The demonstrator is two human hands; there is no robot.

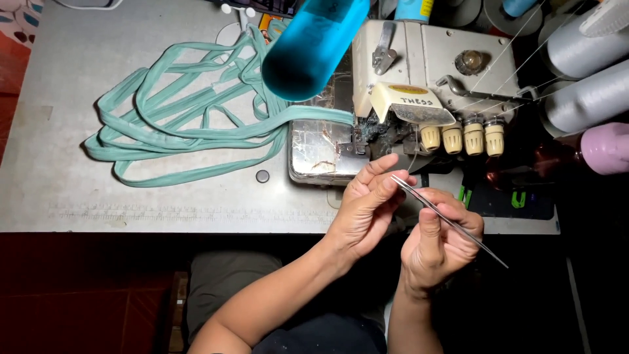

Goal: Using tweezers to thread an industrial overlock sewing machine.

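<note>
Grey worktop (pixel 98 72), scuffed and stained, fills the upper part of the head view; below its front edge lies dark red floor, and the person's lap sits in shadow. Lighting is dim at right, brighter at left.

Count: one cream overlock sewing machine (pixel 426 59) at upper centre-right, with four tension dials (pixel 462 136) in a row along its front. One long teal fabric strip (pixel 177 124), looped many times across the left half of the worktop, one end running under the machine's presser area. One blue cylinder (pixel 308 52), out of focus, close to the camera above the strip. Two grey thread cones (pixel 586 72) at the right edge, one lilac cone (pixel 606 147) below them. Thin threads run from the cones toward the machine.

Hands: right hand (pixel 439 246) holds one pair of metal tweezers (pixel 449 219), fingers closed around the shaft, thumb on top, tips pointing up-left. Left hand (pixel 363 210) meets the tweezer tips; thumb and forefinger pinch together there, other fingers loosely curled. Whether a thread is between them cannot be told. Both hands hover just off the worktop's front edge, directly below the machine's needle area.

Open room: bare worktop at far left and along the front edge left of the hands; right side crowded by cones and machine.
</note>
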